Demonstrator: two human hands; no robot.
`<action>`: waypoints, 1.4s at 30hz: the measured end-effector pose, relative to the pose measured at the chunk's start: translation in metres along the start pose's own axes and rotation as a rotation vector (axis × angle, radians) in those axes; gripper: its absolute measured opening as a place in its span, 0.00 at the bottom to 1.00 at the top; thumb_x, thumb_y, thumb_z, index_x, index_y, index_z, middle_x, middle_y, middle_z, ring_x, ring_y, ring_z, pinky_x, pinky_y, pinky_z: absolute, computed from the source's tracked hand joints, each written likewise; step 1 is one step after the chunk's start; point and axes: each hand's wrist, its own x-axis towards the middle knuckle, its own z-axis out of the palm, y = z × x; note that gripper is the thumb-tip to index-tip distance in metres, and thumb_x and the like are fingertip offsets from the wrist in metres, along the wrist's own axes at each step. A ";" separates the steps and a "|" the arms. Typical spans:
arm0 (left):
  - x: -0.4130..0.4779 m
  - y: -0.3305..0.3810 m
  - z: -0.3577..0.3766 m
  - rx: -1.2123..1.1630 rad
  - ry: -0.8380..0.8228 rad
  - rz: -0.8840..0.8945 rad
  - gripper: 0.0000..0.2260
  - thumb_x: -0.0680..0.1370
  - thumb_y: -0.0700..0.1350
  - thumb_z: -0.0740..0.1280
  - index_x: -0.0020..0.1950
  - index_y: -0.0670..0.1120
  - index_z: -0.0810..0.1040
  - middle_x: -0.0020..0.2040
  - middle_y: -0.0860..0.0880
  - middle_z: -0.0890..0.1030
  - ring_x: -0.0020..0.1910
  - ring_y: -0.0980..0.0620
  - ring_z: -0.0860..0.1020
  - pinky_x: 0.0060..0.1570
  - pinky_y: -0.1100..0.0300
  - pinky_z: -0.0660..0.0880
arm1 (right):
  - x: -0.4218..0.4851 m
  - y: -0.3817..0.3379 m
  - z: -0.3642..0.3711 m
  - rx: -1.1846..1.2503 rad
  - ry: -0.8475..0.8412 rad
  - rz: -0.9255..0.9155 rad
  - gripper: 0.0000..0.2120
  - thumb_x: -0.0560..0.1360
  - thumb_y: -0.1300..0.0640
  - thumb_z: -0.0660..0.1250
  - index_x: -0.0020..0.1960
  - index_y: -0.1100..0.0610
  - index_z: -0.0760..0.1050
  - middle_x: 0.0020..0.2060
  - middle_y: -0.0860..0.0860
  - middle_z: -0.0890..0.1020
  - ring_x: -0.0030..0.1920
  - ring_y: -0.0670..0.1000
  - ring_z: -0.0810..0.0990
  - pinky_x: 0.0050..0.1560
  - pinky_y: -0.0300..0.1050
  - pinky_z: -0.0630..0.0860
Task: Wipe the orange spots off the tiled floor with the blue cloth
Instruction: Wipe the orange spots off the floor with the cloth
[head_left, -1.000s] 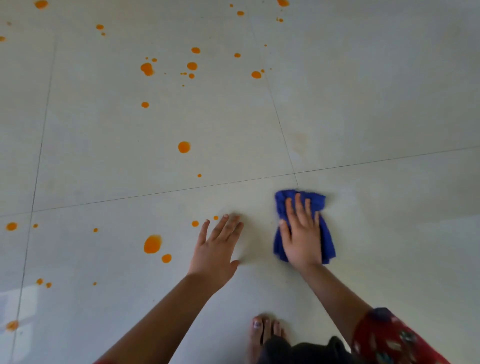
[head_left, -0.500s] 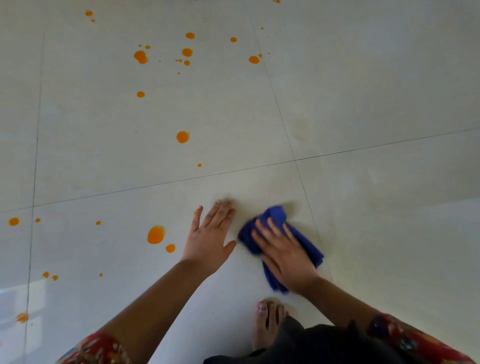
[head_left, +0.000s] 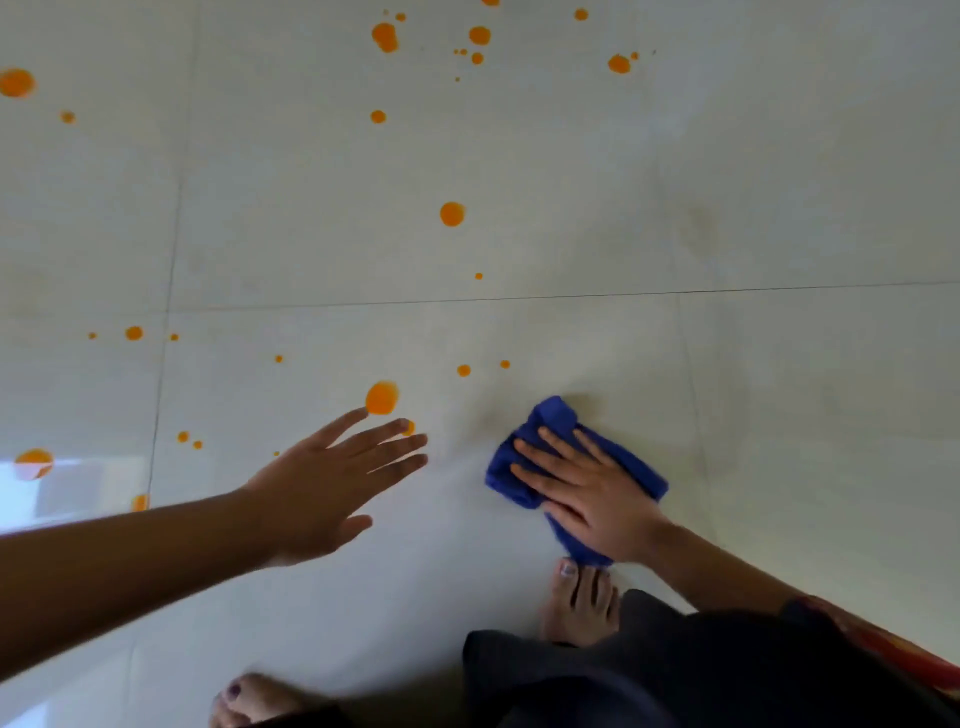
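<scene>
Four right fingers (head_left: 563, 448) atop blue cloth (head_left: 631, 467)

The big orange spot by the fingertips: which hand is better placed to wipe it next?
Probably the right hand: it presses flat on the crumpled blue cloth, with the large oval orange spot just to its left. The left hand is nearer the spot but bare, fingers straight.

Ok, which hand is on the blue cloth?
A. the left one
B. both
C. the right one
C: the right hand lies with straight fingers on the cloth, while the left hand is apart from it and holds nothing, with its fingertips by a big spot.
</scene>
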 end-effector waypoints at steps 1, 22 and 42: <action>-0.013 -0.002 -0.001 -0.030 0.038 -0.038 0.37 0.68 0.59 0.74 0.74 0.49 0.68 0.75 0.49 0.67 0.74 0.47 0.65 0.70 0.41 0.64 | 0.002 0.008 -0.004 -0.006 0.021 0.020 0.24 0.82 0.48 0.52 0.77 0.46 0.58 0.77 0.45 0.58 0.78 0.52 0.52 0.76 0.54 0.47; -0.037 0.003 0.091 -0.511 0.120 -0.741 0.47 0.72 0.69 0.62 0.78 0.50 0.37 0.78 0.55 0.35 0.78 0.54 0.39 0.76 0.50 0.40 | 0.135 -0.019 -0.014 0.008 0.168 0.153 0.24 0.79 0.56 0.60 0.75 0.54 0.64 0.75 0.53 0.64 0.76 0.60 0.60 0.73 0.61 0.58; -0.046 -0.007 0.099 -0.551 0.187 -0.717 0.47 0.69 0.70 0.65 0.79 0.54 0.47 0.78 0.60 0.45 0.78 0.58 0.47 0.75 0.49 0.41 | 0.132 0.009 -0.022 -0.122 -0.168 -0.459 0.24 0.81 0.48 0.54 0.77 0.44 0.57 0.77 0.44 0.57 0.78 0.51 0.53 0.76 0.53 0.47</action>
